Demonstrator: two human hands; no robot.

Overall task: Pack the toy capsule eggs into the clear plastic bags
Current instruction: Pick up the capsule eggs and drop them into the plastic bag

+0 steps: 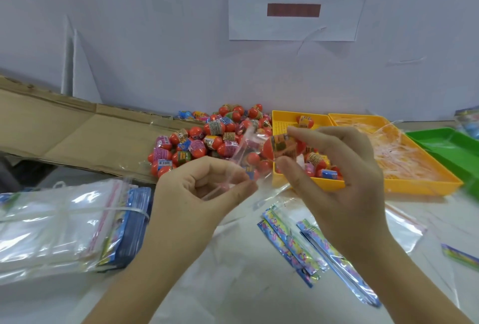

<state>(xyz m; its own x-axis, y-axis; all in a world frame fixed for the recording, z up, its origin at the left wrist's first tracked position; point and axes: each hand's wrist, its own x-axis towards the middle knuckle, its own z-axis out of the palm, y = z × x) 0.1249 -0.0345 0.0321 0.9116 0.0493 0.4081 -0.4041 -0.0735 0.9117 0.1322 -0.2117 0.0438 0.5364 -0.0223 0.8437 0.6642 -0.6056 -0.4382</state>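
My right hand (pixel 334 176) pinches an orange-red capsule egg (pixel 281 148) with a printed label between thumb and fingers, above the table's middle. My left hand (pixel 204 189) grips a small clear plastic bag (pixel 245 154), its mouth lifted toward the egg; the egg sits at or just inside that mouth. Behind both hands lies a heap of red capsule eggs (pixel 207 139) on the table. More eggs rest in a yellow tray (pixel 287 119) behind my right hand.
A banded stack of clear bags (pixel 59 222) lies at the left. Colourful header cards (pixel 290 243) lie in front of my hands. A second yellow tray (pixel 425 181) holds plastic strips, and a green tray (pixel 445 142) sits far right. Flattened cardboard (pixel 64 129) leans at the back left.
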